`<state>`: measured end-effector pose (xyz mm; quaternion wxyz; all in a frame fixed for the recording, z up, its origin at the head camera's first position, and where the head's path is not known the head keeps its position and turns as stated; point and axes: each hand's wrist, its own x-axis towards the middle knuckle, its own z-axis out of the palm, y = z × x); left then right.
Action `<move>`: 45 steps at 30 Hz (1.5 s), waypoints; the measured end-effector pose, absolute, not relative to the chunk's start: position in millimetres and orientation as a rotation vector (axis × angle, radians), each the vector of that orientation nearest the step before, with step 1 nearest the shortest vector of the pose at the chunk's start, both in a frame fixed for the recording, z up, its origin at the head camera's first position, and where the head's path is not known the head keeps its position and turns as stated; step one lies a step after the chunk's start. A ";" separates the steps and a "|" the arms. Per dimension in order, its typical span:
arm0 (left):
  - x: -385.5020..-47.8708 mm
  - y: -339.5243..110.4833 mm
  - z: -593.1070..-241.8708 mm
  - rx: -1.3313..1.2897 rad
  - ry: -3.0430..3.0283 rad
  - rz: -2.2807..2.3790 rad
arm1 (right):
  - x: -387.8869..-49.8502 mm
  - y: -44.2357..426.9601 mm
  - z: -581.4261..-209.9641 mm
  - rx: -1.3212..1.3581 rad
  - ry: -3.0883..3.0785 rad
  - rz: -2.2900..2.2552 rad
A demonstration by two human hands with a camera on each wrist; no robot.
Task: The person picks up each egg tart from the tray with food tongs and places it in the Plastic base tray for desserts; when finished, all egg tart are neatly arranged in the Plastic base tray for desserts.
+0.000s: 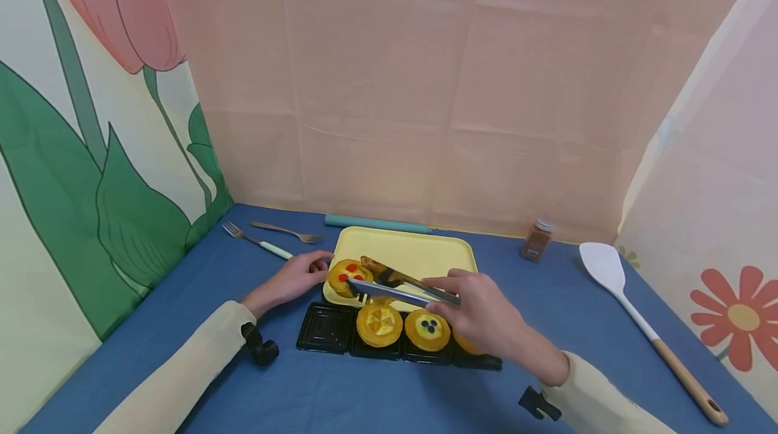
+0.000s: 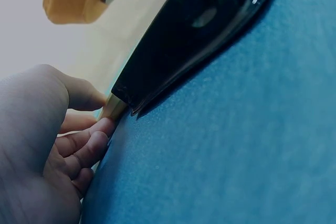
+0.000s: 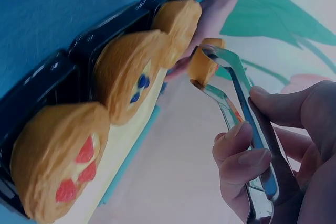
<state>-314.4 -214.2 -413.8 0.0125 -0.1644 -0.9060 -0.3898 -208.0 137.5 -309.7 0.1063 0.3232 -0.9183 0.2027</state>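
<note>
My right hand (image 1: 480, 309) holds metal tongs (image 3: 244, 98), whose tips grip an egg tart with red fruit pieces (image 1: 343, 274) over the left end of a yellow tray (image 1: 407, 245). My left hand (image 1: 294, 279) pinches the tray's left edge between thumb and fingers, seen closely in the left wrist view. In front of the tray lies a black compartment box (image 1: 325, 327). It holds a tart with yellow fruit wedges (image 1: 379, 326), a blueberry tart (image 1: 427, 331) and a red-topped tart (image 3: 58, 161), which my right hand mostly covers in the head view. Bare black plastic shows in its leftmost compartment.
Two forks, one with a pale handle (image 1: 276, 250) and one wooden-looking (image 1: 286, 230), lie at the back left. A teal stick (image 1: 377, 223) lies behind the tray. A spice jar (image 1: 537, 240) and a white spatula with wooden handle (image 1: 632, 312) are on the right.
</note>
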 end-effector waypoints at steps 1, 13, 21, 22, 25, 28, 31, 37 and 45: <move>-314.3 -214.4 -413.8 -0.516 -2.822 -1.212 | -205.8 136.3 -309.2 0.959 -2.712 0.597; -312.0 -213.5 -412.5 -0.530 -2.818 -1.233 | -192.7 123.5 -312.3 1.091 -2.743 0.599; -313.9 -214.5 -415.4 -0.532 -2.815 -1.252 | -190.7 114.9 -316.3 1.165 -2.753 0.613; -313.8 -214.5 -415.3 -0.531 -2.815 -1.250 | -190.8 114.1 -316.4 1.170 -2.758 0.614; -313.2 -214.4 -414.9 -0.529 -2.817 -1.243 | -190.6 113.0 -316.6 1.174 -2.768 0.599; -313.1 -214.1 -414.3 -0.519 -2.821 -1.238 | -190.3 112.6 -316.8 1.173 -2.773 0.581; -313.9 -214.0 -414.8 -0.514 -2.823 -1.237 | -189.9 112.6 -316.7 1.151 -2.784 0.551; -315.0 -214.5 -416.0 -0.527 -2.818 -1.227 | -188.8 114.0 -315.2 1.113 -2.799 0.546; -315.6 -214.4 -416.5 -0.526 -2.815 -1.225 | -187.0 119.7 -311.7 1.070 -2.782 0.572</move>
